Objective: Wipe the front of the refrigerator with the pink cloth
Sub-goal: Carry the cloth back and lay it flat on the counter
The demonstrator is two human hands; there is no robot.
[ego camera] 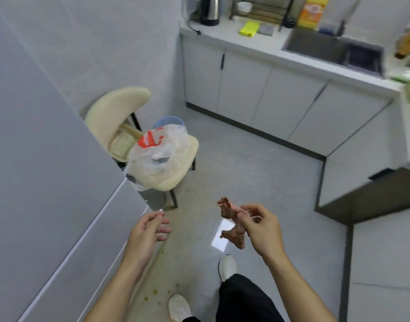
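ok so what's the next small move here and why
Probably bring the left hand across to spread the pink cloth flat: the right hand pinches it scrunched, and it is not yet touching the refrigerator front on the left.

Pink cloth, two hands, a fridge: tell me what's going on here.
A person stands in a small kitchen beside the grey refrigerator. Their right hand grips the pink cloth, bunched up and held in the air over the floor, away from the refrigerator. The left hand is empty, fingers loosely spread, close to the refrigerator's front. The cloth is not on the refrigerator yet. Further back, a plastic bag sits on a cream chair.
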